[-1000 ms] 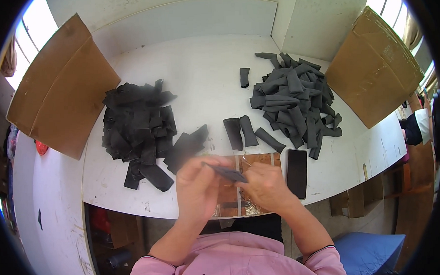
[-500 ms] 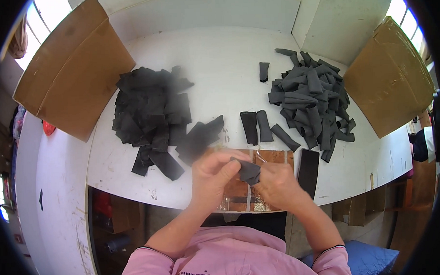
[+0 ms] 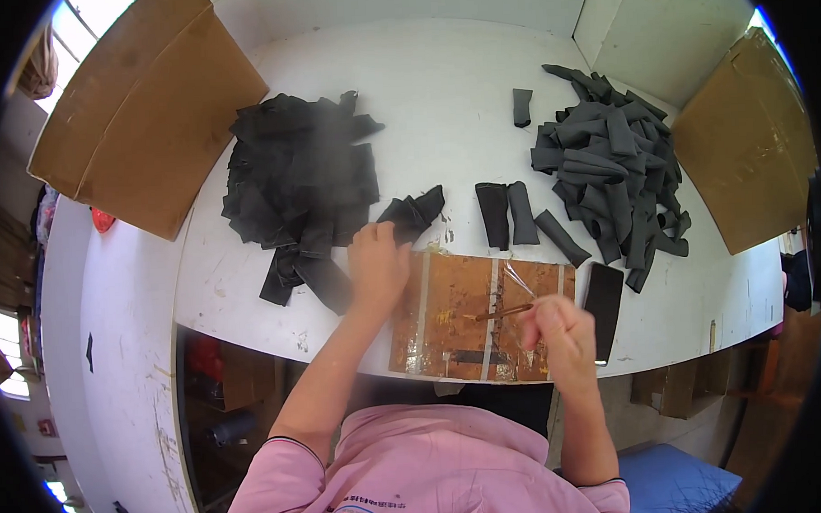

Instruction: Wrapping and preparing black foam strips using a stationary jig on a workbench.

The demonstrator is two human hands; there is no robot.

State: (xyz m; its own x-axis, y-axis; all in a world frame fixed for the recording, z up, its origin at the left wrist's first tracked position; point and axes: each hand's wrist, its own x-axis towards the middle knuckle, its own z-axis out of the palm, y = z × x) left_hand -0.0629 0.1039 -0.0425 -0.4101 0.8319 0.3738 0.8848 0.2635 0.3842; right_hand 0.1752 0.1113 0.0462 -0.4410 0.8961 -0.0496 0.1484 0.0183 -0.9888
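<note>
A small folded black fabric piece (image 3: 413,213) lies just left of the frame's centre, at the upper left corner of the brown wooden work board (image 3: 480,313), its long axis slanting up toward the right. The left hand (image 3: 377,262) rests directly below it with the fingers curled down onto its lower end, so this hand is clearly the nearer one; whether it pinches the cloth or only presses it I cannot tell. The right hand (image 3: 558,328), lower and to the right, is closed around a thin brown stick-like tool (image 3: 503,313) that points left across the board, well apart from the piece. Left of the piece, touching the left hand's side, is a big heap of flat black fabric pieces (image 3: 300,188) on the white table (image 3: 441,102). To the right lie two black sleeves side by side (image 3: 507,213), then a loose pile of dark grey rolled fabric tubes (image 3: 611,159) in the upper right (one flat black strip (image 3: 603,297) sits beside the board's right edge). Two brown cardboard boxes (image 3: 148,112) stand open at the upper left and upper right corners; their contents do not show.
</note>
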